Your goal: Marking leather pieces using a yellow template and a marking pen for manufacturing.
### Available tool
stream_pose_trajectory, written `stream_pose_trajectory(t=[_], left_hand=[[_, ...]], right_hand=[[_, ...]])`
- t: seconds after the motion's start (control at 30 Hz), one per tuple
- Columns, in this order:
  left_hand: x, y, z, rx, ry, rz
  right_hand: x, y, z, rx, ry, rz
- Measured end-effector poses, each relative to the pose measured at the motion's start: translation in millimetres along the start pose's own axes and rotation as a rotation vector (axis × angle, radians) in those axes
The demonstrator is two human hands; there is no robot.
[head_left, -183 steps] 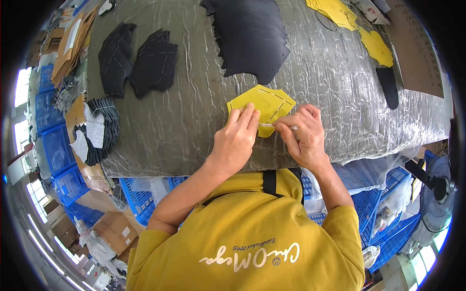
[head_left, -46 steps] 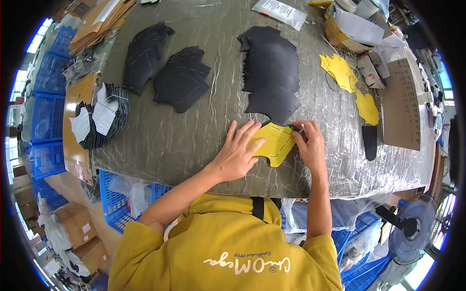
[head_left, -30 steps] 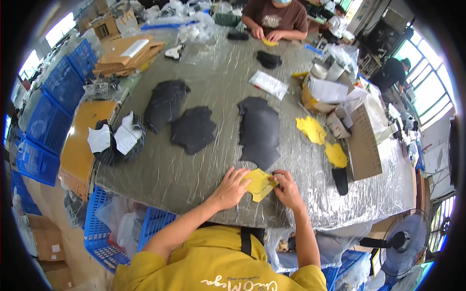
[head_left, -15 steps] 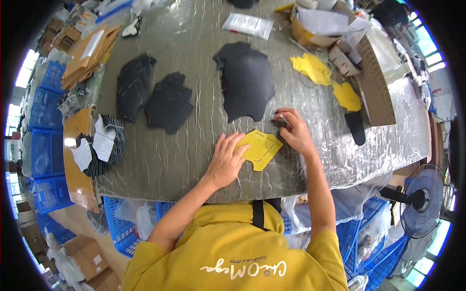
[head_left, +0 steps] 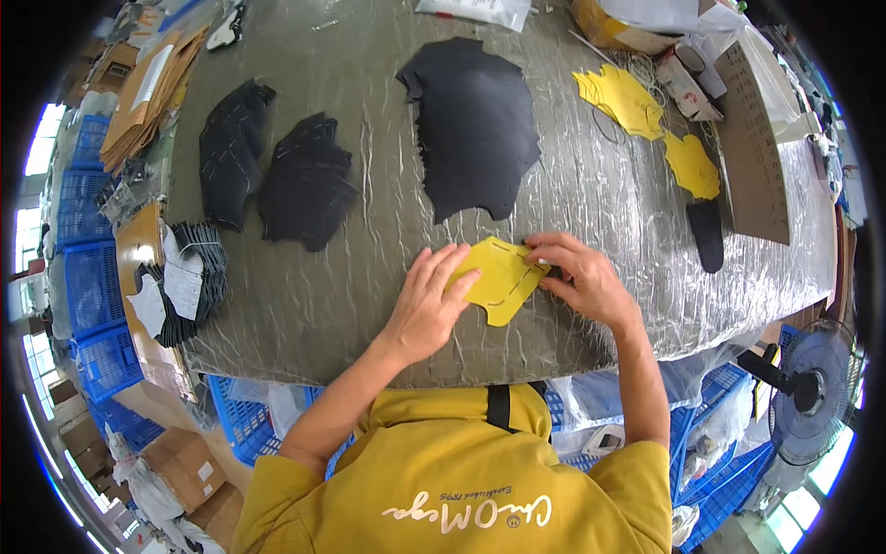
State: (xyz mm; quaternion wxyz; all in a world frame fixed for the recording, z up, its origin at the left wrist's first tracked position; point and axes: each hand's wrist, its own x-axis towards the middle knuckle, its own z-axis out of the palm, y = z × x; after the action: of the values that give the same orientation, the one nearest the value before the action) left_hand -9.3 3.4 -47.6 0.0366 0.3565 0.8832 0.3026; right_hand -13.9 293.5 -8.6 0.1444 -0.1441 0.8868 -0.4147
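A flat yellow pattern template (head_left: 498, 282) with narrow slots cut along its edges lies on the table close in front of me. My left hand (head_left: 432, 303) rests on its left side with fingers stretched out, pressing it down. At the template's right edge my right hand (head_left: 588, 282) is closed in a pinch round a slim, light pen (head_left: 543, 262), mostly hidden by the fingers. Something dark shows beside the template under the right fingers; its shape is hidden. Beyond the template lies a stack of black cut pieces (head_left: 475, 129), apart from both hands.
Two black piles (head_left: 309, 185) with pale marked lines lie to the left, near a tied bundle (head_left: 198, 272). More yellow templates (head_left: 623, 102), a black strip (head_left: 707, 237) and a cardboard box (head_left: 752, 148) are at the right. A fan (head_left: 808, 392) stands beyond the table's right edge.
My right hand has come down from the template's upper right corner onto its right edge with the pen. The left hand stays on the template. The whole view has shifted slightly.
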Motion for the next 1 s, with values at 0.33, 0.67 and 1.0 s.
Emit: stream_pose_trajectory(t=[0.33, 0.67, 1.0], left_hand=[[23, -30, -20, 0.068, -0.085, 0.143], [25, -29, -20, 0.037, -0.08, 0.149], [27, -28, -20, 0.115, -0.079, 0.2]], right_hand=[[11, 8, -1, -0.004, 0.018, -0.09], [11, 15, 0, 0.028, 0.027, -0.119], [15, 16, -5, -0.009, 0.008, -0.137]])
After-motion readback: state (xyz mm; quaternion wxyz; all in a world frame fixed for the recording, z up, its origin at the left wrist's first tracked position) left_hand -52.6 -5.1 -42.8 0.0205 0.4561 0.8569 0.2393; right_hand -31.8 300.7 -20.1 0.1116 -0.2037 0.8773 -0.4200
